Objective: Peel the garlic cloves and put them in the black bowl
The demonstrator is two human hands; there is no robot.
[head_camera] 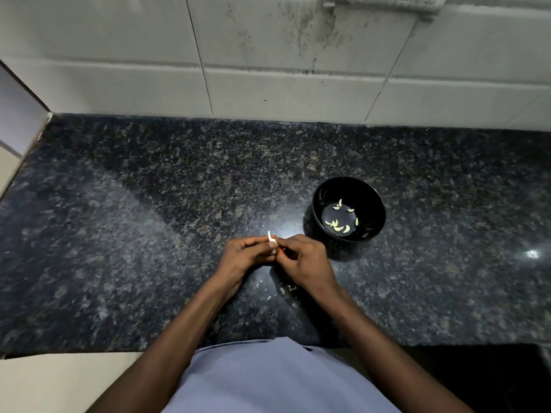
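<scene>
Both hands meet over the middle of the dark granite counter (149,234). My left hand (243,257) and my right hand (304,260) pinch one small pale garlic clove (272,240) between their fingertips, and a strip of its skin sticks up. The black bowl (369,204) stands upright just right of my right hand. Several peeled white cloves (337,226) lie on its bottom.
Bits of garlic skin (287,288) lie on the counter under my right wrist. A white tiled wall (268,70) runs along the back edge. The counter's left end stops at a pale wall (18,120). A bright light reflection (532,254) shows at the right.
</scene>
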